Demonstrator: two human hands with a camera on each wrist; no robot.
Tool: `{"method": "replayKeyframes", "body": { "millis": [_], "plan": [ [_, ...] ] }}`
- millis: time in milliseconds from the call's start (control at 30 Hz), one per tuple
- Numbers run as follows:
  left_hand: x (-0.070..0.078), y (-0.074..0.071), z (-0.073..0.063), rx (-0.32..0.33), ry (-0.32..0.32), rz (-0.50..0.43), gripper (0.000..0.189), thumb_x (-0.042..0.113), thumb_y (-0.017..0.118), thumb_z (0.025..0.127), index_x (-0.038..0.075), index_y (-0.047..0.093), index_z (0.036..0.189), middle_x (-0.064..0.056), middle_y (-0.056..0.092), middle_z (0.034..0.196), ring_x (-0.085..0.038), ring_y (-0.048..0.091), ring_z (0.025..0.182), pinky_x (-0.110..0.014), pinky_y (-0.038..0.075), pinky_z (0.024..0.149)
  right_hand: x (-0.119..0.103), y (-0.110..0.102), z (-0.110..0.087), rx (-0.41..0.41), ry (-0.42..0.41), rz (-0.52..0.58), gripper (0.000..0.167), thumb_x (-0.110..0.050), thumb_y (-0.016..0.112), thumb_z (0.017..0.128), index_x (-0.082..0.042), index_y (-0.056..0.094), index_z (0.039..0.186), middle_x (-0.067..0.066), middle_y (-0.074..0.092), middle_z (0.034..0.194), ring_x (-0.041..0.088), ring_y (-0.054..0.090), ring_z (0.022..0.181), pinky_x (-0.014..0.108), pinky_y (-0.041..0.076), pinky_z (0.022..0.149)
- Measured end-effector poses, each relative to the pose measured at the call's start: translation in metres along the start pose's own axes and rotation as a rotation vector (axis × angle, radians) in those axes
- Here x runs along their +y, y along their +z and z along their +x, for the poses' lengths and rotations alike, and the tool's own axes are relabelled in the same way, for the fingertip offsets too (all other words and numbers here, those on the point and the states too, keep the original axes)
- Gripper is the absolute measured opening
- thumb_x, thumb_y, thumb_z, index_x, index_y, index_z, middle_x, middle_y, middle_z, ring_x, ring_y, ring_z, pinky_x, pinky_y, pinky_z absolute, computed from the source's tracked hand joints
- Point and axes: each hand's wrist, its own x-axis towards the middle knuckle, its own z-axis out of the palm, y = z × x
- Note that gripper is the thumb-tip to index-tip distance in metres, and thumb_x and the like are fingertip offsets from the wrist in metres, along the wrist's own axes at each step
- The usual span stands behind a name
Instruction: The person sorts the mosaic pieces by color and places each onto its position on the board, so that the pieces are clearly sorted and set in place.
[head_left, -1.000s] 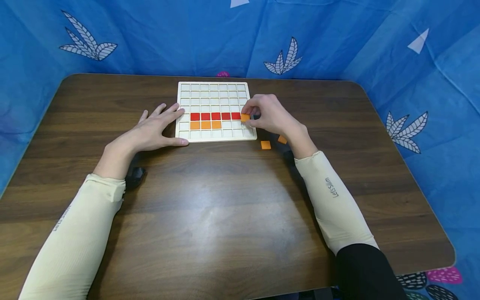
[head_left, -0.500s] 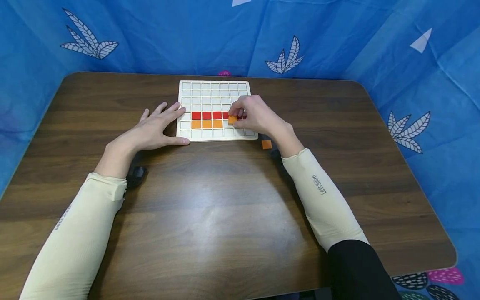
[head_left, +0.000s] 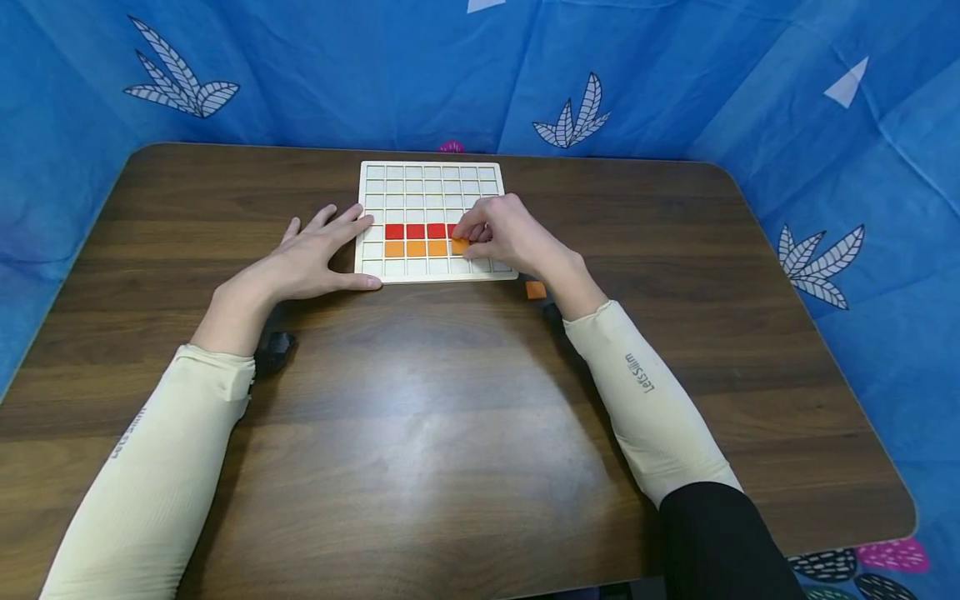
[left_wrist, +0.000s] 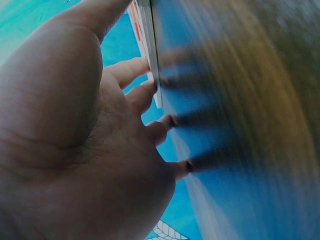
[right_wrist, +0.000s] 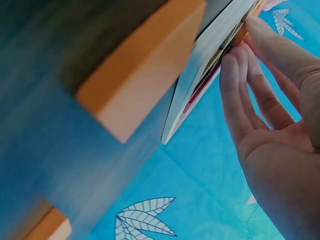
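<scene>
A white gridded board lies near the table's far edge. It bears a row of red square tiles and, just below, orange tiles. My right hand pinches another orange tile between thumb and fingers, at the cell right of the three orange ones. Its fingers cover the right end of the red row. My left hand rests with spread fingers at the board's left edge, index finger and thumb touching the rim; the left wrist view shows the fingertips at the board's side.
One loose orange tile lies on the wooden table by the board's lower right corner. A second loose tile shows in the right wrist view. A black device sits under my left wrist. Blue patterned cloth hangs behind.
My right hand has carried the orange tile leftward from the board's right edge, then down to the cell after the three orange ones. The left hand stays put.
</scene>
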Motion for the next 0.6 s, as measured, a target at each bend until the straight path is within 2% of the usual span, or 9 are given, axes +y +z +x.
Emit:
{"method": "replayKeyframes", "body": {
  "millis": [333,600],
  "plan": [
    [0.0003,0.0002,-0.0003,0.002,-0.001,0.004,0.109,0.069,0.07,0.091,0.021,0.014,0.171,-0.002,0.0,0.179,-0.039,-0.01,0.164,-0.074,-0.011,0.124,-0.0061,0.0053,0.0005,0.01,-0.01,-0.031,0.022,-0.012,0.086,0.089,-0.008,0.082,0.11,0.005,0.075,0.108,0.02,0.065,0.091,0.027,0.056,0.085],
    [0.0002,0.0008,0.0001,0.002,0.002,-0.004,0.109,0.069,0.07,0.091,0.021,0.014,0.171,-0.001,-0.001,0.179,-0.038,-0.01,0.164,-0.073,-0.011,0.124,0.001,0.0018,-0.0052,0.037,-0.002,-0.014,0.021,-0.015,0.086,0.089,-0.01,0.082,0.109,0.002,0.076,0.104,0.018,0.064,0.092,0.028,0.055,0.084]
  ]
}}
